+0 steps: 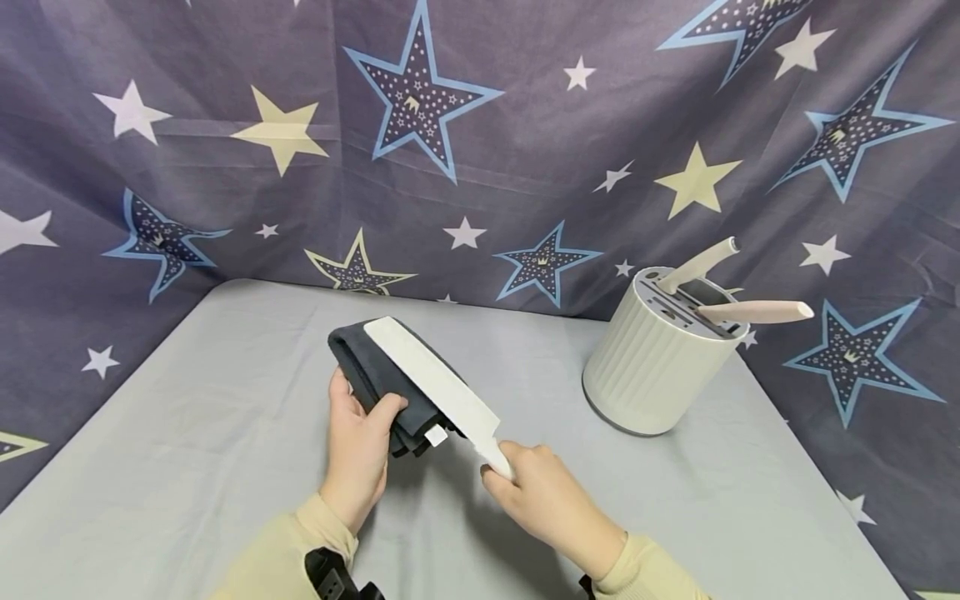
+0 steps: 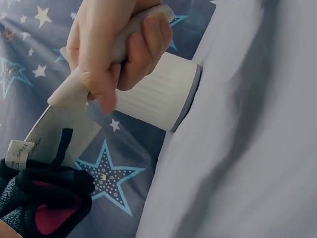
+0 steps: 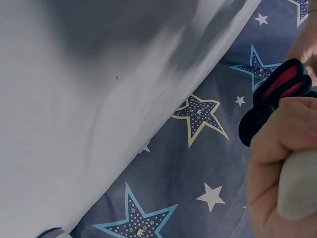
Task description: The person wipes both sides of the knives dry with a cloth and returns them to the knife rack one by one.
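Note:
A white broad-bladed kitchen knife (image 1: 435,375) lies tilted against a folded dark cloth (image 1: 384,375), above the table. My left hand (image 1: 358,450) holds the cloth from the near left side, thumb on top and the other fingers mostly hidden beneath. My right hand (image 1: 543,492) grips the knife's handle, whose pale butt (image 3: 299,191) shows in the right wrist view. A white label (image 1: 436,434) sticks out from the cloth's near end. Seen from the left wrist, the blade (image 2: 69,121) runs behind the cloth (image 2: 54,191), and red shows inside its folds.
A ribbed off-white knife block (image 1: 660,367) stands at the table's right rear. Pale knife handles (image 1: 753,312) jut from its top. Behind the grey-covered table (image 1: 187,467) hangs a dark star-patterned curtain (image 1: 525,183).

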Available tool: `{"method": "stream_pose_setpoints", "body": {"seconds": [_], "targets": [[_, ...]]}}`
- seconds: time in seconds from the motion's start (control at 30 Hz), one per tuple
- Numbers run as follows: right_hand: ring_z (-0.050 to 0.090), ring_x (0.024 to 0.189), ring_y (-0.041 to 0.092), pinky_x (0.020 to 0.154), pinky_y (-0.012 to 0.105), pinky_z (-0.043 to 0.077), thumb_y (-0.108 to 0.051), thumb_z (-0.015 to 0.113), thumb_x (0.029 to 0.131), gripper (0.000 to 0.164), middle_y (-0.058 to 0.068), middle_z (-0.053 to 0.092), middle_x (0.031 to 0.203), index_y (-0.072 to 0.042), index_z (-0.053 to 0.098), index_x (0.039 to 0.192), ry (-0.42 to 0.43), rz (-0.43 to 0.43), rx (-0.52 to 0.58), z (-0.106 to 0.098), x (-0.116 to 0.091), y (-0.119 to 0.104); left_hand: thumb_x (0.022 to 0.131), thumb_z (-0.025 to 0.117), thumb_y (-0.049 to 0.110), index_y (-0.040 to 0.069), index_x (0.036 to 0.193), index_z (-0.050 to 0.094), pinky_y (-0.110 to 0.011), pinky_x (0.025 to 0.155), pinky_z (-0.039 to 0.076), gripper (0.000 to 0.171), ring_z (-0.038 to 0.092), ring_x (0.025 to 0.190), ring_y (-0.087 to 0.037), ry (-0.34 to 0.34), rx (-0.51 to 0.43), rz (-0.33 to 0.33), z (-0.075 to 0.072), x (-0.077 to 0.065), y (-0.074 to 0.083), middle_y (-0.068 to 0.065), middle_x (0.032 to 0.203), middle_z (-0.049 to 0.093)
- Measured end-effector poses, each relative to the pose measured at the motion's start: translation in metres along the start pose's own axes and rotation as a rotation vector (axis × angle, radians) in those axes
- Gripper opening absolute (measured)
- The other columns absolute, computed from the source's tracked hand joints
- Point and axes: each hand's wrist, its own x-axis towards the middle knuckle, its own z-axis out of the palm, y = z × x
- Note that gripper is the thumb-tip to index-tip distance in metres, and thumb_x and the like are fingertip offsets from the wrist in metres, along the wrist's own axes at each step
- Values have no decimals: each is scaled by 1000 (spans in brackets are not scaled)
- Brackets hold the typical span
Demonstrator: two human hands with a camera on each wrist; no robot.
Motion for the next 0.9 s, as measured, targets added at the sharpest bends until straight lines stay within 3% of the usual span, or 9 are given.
{"method": "stream_pose_setpoints", "body": {"seconds": [0.3, 0.63, 0.9], "targets": [[35, 44, 1, 40, 21, 32, -41, 56, 98, 39, -11, 39, 53, -16, 51, 69, -30, 120, 166, 1, 2, -4, 83, 48, -17, 15, 151, 25, -22, 84, 56, 78, 62, 108, -12, -67, 113, 120, 8, -4, -4, -10, 132, 52], [38, 41, 7, 40, 26, 35, -53, 37, 103, 56, -6, 45, 50, -12, 47, 66, -82, 220, 302, -3, 7, -10, 84, 50, -14, 8, 152, 25, -17, 85, 53, 76, 61, 107, -6, -120, 247, 169, 13, -13, -10, -19, 132, 55], [34, 31, 7, 33, 23, 31, -60, 33, 101, 63, -4, 40, 43, -10, 46, 66, -129, 282, 447, -5, 9, -12, 82, 54, -12, 10, 153, 29, -15, 91, 48, 78, 57, 112, -7, -158, 341, 172, 14, -20, -15, -12, 139, 54]]}}
